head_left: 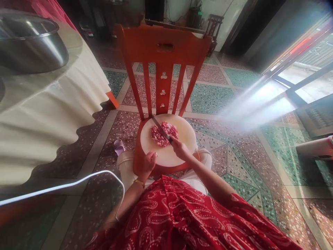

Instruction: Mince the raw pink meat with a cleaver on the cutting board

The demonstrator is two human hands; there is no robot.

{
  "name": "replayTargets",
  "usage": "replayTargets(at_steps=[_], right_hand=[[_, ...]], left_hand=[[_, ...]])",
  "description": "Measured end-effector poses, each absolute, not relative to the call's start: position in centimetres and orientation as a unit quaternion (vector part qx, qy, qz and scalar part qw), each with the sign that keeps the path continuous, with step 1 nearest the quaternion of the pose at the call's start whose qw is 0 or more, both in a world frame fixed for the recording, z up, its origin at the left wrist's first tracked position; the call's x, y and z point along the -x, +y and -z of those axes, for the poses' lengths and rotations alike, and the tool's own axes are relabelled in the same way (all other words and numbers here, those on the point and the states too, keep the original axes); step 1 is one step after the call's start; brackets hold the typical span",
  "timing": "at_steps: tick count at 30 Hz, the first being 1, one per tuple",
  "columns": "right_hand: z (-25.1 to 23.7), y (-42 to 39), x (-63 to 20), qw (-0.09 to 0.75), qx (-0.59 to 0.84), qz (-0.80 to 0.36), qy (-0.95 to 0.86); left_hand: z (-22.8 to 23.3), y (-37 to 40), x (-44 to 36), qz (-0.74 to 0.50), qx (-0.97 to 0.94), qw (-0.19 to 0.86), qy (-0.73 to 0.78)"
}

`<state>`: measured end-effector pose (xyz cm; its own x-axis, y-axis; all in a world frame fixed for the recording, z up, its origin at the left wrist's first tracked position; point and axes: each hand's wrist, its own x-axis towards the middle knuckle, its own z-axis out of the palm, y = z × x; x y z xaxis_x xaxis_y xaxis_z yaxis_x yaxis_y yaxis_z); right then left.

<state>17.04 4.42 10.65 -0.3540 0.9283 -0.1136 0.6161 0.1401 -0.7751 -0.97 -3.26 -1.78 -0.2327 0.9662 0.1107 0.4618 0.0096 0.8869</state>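
My right hand (179, 148) is wrapped round the handle of a knife (161, 127), whose blade lies across a flat heap of chopped red meat (159, 138). The meat sits in the middle of a round, pale cutting board (182, 130). At the board's near left edge, my left hand (150, 161) is curled closed with its fingers folded in. Whether anything is inside it cannot be made out. The board rests on the seat of a reddish-brown wooden chair (165, 36) placed in front of my knees.
To the left stands a table with a cream tablecloth (59, 100), bearing a large metal pot (33, 45). A white cable (78, 181) runs in from the left near my left forearm. A purple slipper (119, 147) shows beside the chair. Light enters through a glazed door (299, 83) at right.
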Motion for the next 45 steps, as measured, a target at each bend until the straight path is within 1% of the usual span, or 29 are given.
replayTargets(at_steps=[2, 3, 4, 5, 8, 9, 10, 14, 15, 16, 20, 21, 24, 26, 28, 32, 34, 36, 38, 41, 43, 45], right_hand=[[-11.6, 4.3, -16.9, 0.270, 0.488, -0.360, -0.748], [-11.8, 4.2, -16.8, 0.293, 0.477, -0.342, -0.755], [-11.8, 4.2, -16.7, 0.298, 0.479, -0.327, -0.758], [-11.5, 4.1, -16.7, 0.282, 0.491, -0.322, -0.759], [-10.3, 4.1, -16.8, 0.186, 0.542, -0.347, -0.742], [-10.2, 4.1, -16.8, 0.171, 0.551, -0.356, -0.735], [-10.2, 4.2, -16.9, 0.175, 0.550, -0.362, -0.732], [-10.7, 4.3, -17.1, 0.276, 0.503, -0.328, -0.750], [-10.6, 4.4, -17.1, 0.282, 0.502, -0.314, -0.755], [-10.2, 4.4, -17.3, 0.269, 0.511, -0.306, -0.757], [-7.7, 4.1, -18.0, 0.136, 0.574, -0.309, -0.746], [-7.3, 3.8, -18.2, 0.126, 0.575, -0.307, -0.748], [-6.8, 2.1, -19.6, 0.137, 0.549, -0.281, -0.775], [-6.8, 0.4, -20.9, 0.118, 0.520, -0.253, -0.808], [-6.8, -1.5, -22.4, 0.060, 0.485, -0.226, -0.843], [-6.6, -3.2, -23.5, -0.095, 0.424, -0.179, -0.882], [-6.5, -2.5, -22.9, -0.146, 0.421, -0.155, -0.881], [-6.4, -1.1, -22.0, -0.174, 0.434, -0.141, -0.873], [-6.1, 0.6, -21.0, -0.172, 0.450, -0.134, -0.866], [-5.7, 2.6, -20.2, -0.120, 0.482, -0.139, -0.857], [-5.5, 3.2, -19.9, -0.047, 0.515, -0.178, -0.837], [-5.4, 3.6, -19.8, 0.065, 0.550, -0.266, -0.789]], left_hand=[[1.8, -3.2, 0.9, -0.440, -0.550, 0.284, 0.650], [1.8, -3.2, 0.9, -0.440, -0.548, 0.283, 0.652], [1.8, -3.2, 0.9, -0.441, -0.545, 0.283, 0.654], [1.8, -3.2, 0.9, -0.440, -0.543, 0.285, 0.656], [1.8, -3.2, 0.9, -0.441, -0.541, 0.290, 0.655], [1.7, -3.2, 0.9, -0.441, -0.542, 0.291, 0.653], [1.7, -3.2, 0.9, -0.441, -0.544, 0.291, 0.652], [1.8, -3.2, 0.9, -0.447, -0.541, 0.285, 0.652], [1.8, -3.2, 0.9, -0.450, -0.540, 0.284, 0.653], [1.8, -3.3, 0.8, -0.451, -0.540, 0.283, 0.652], [1.4, -3.3, 0.6, -0.455, -0.539, 0.298, 0.643], [1.1, -3.3, 0.5, -0.460, -0.532, 0.304, 0.642], [0.2, -3.6, 0.6, -0.494, -0.482, 0.320, 0.649], [-0.4, -4.2, 1.0, -0.515, -0.448, 0.317, 0.659], [-0.7, -5.0, 1.6, -0.518, -0.429, 0.301, 0.676], [-0.6, -6.5, 2.8, -0.536, -0.383, 0.282, 0.697], [-0.3, -6.9, 2.9, -0.544, -0.362, 0.283, 0.702], [0.0, -7.1, 2.7, -0.548, -0.348, 0.286, 0.705], [0.0, -7.2, 2.4, -0.548, -0.348, 0.294, 0.701], [0.0, -7.3, 2.0, -0.545, -0.355, 0.306, 0.695], [-0.2, -7.3, 1.9, -0.540, -0.360, 0.310, 0.695], [-0.4, -7.1, 1.7, -0.529, -0.375, 0.307, 0.697]])
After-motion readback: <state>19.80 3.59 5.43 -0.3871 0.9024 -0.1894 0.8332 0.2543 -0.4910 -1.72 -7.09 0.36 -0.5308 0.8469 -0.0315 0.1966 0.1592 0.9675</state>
